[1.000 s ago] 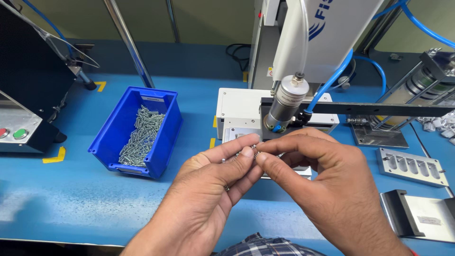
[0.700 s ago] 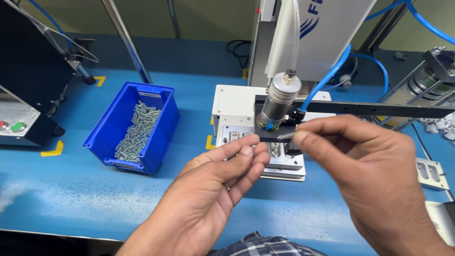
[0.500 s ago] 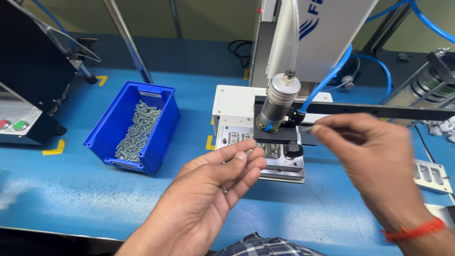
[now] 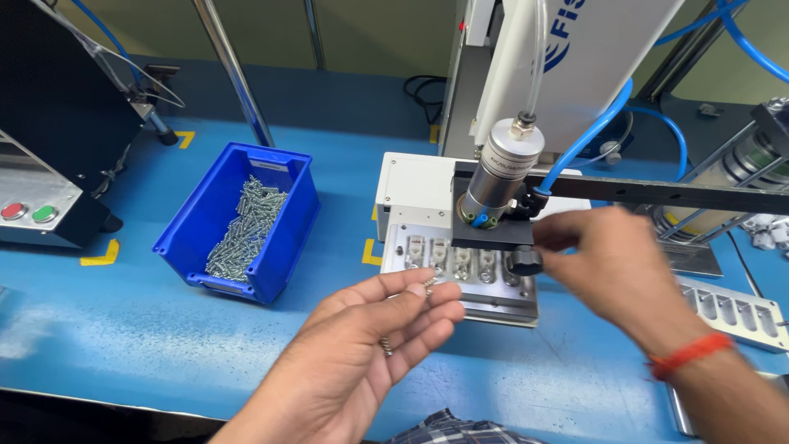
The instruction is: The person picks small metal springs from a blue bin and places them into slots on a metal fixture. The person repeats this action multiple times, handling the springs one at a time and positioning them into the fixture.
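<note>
Left hand (image 4: 362,362) pinches small metal screws (image 4: 428,284) beside slotted steel fixture plate (image 4: 493,292).

bright blue bench (image 4: 123,345), deeper blue bin (image 4: 283,238) of silvery screws (image 4: 246,230), orange band (image 4: 689,352) on the right wrist, red button (image 4: 12,210) beside green button (image 4: 43,214), yellow corner marks (image 4: 100,255), checked cloth (image 4: 448,429) below.

Small metal screws (image 4: 428,284) at cupped left fingertips.

Orange band (image 4: 689,353) on right wrist; checked shirt (image 4: 444,429).
</note>
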